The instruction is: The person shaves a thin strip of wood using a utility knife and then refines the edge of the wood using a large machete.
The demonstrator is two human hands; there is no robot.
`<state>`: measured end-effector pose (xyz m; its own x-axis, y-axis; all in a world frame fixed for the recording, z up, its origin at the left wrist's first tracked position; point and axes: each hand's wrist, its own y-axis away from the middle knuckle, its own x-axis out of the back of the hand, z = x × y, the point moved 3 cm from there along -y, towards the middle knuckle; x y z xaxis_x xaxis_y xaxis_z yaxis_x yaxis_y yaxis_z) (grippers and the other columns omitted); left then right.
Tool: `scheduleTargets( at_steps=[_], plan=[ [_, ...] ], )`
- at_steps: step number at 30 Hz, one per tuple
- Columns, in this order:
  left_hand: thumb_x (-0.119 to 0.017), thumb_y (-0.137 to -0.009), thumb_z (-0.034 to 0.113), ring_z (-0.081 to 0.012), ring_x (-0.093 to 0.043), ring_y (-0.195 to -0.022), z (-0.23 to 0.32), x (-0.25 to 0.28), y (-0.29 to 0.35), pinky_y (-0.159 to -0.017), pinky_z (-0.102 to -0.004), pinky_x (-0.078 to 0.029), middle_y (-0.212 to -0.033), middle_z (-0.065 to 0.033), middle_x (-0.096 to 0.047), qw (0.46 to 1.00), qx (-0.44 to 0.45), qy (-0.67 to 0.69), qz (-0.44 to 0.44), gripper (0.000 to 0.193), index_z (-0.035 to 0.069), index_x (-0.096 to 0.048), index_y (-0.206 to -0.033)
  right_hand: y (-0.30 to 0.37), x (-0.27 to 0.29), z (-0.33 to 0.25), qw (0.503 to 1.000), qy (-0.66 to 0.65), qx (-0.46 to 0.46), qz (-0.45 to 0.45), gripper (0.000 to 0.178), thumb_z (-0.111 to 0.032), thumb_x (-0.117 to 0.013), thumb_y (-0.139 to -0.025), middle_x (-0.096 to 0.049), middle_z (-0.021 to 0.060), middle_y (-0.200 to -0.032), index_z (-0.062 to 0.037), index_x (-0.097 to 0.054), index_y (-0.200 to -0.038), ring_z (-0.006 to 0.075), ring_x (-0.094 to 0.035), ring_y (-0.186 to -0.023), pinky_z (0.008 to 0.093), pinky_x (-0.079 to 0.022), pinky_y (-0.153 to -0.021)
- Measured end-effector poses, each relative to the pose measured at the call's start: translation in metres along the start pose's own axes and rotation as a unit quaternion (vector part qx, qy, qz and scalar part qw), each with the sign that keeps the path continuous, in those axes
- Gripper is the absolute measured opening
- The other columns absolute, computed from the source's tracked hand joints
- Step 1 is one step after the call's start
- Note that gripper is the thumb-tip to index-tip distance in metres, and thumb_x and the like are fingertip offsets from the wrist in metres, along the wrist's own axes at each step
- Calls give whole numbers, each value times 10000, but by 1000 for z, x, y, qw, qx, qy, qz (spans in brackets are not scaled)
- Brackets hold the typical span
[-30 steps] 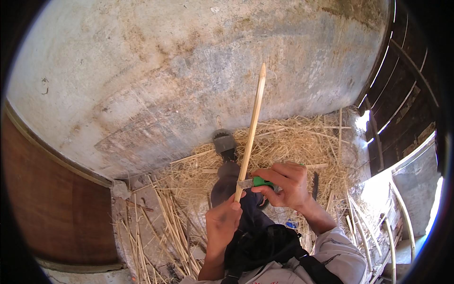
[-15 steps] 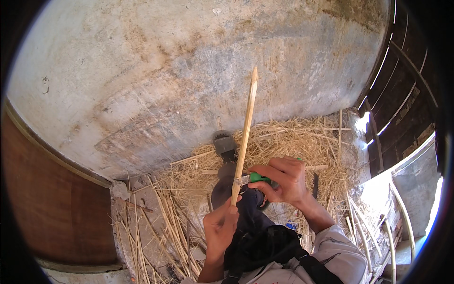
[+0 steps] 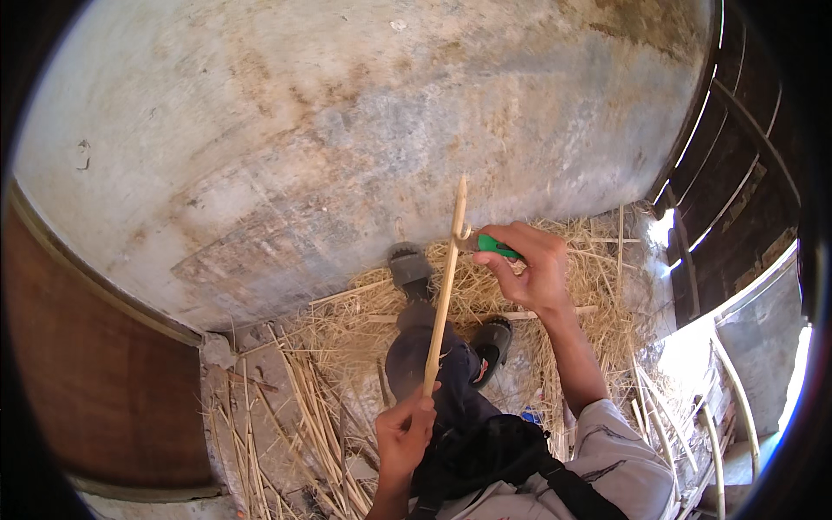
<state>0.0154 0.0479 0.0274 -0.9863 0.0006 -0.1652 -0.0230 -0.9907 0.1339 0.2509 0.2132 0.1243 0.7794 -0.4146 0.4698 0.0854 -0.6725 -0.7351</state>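
From where I stand, the person's left hand [image 3: 406, 433] is closed around the near end of a pale stick [image 3: 445, 290], whose long axis runs away from the body, leaning slightly right, its tapered tip toward the stained wall [image 3: 338, 173]. The right hand [image 3: 536, 264] grips a green-handled knife [image 3: 497, 248], pointing left across the stick, its blade at the upper part beside a curled shaving [image 3: 466, 231]. The stick is held above the legs [image 3: 420, 351] and scattered straw [image 3: 555, 269].

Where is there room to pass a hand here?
Space seems open left of the wooden stick, before the grey wall, and between stick and right forearm, below the green-handled tool. Below is crowded: straw ahead, loose strips at lower left.
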Motion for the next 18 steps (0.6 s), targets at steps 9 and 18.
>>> scheduleTargets(
  at_steps=[9, 18],
  plan=[
    [-510, -1128, 276, -12, -442, -547, -10, 15, 23, -500, -199, -363, -700, 18, -543, 996, 86, 5, -40, 428, -91, -689, -1256, -25, 41, 124, 965, 59, -235, 101, 364, -408, -648, -1040, -599, 23, -653, -78, -790, -1099, 117, -463, -571, 318, -349, -535],
    [-290, -1175, 357, -44, -394, -516, 13, 14, -6, -472, -209, -328, -695, 28, -451, 992, 99, 50, -66, 580, -102, -635, -1256, 45, 0, 24, 983, -94, -151, -40, 277, -307, -719, -997, -651, 72, -769, -45, -726, -1085, 167, -559, -633, 333, -445, -593]
  ],
)
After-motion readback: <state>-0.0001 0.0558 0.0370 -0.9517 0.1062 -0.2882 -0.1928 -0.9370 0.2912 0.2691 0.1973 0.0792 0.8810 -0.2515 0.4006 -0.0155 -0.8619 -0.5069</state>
